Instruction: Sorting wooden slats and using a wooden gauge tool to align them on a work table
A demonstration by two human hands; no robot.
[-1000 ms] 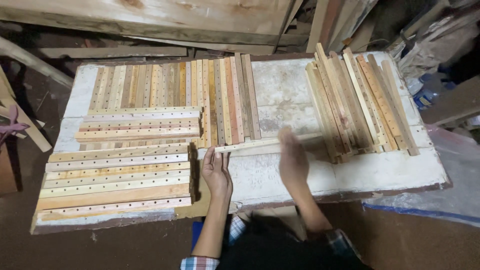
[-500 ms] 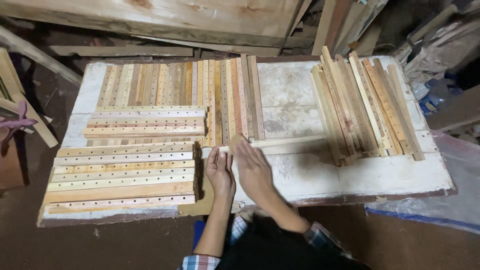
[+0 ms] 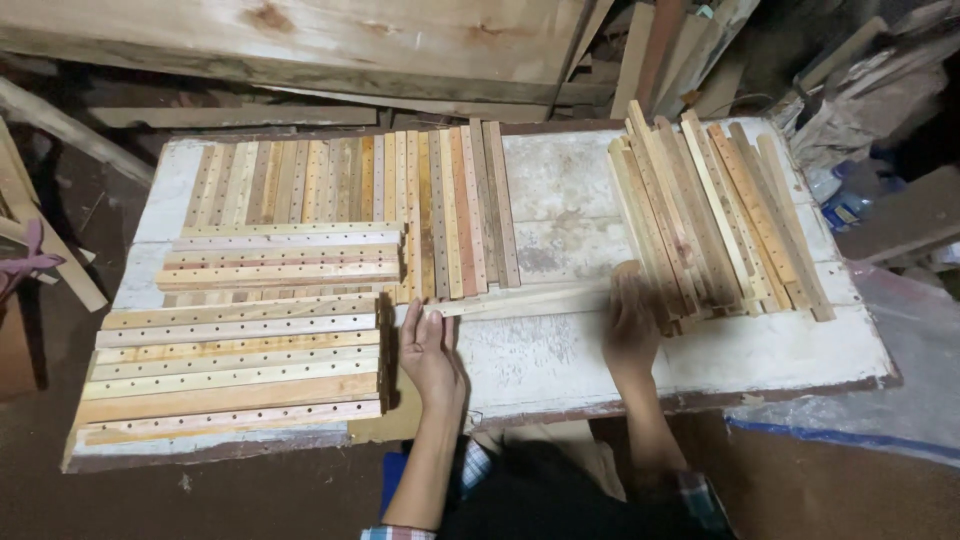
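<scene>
My left hand [image 3: 430,350] lies flat on the white table [image 3: 560,210], fingers apart, fingertips at the left end of a single pale wooden slat [image 3: 530,300] that lies crosswise. My right hand [image 3: 630,330] is blurred and rests over that slat's right end, touching the near edge of a loose pile of drilled slats [image 3: 715,215]. Whether it grips anything is unclear. Left of my left hand lies a neat stack of crosswise drilled slats [image 3: 235,360]. Behind it is a second crosswise stack [image 3: 285,260], and a row of lengthwise slats [image 3: 400,195].
A big rough plank [image 3: 300,40] and scrap boards stand behind the table. Clear plastic sheeting [image 3: 890,390] hangs off the right corner, with clutter beyond it. More wood leans at the far left [image 3: 40,250]. The floor is dark.
My right hand swung left toward my left hand, then back right to the slat's far end by the pile. My left hand and the stacks stayed put.
</scene>
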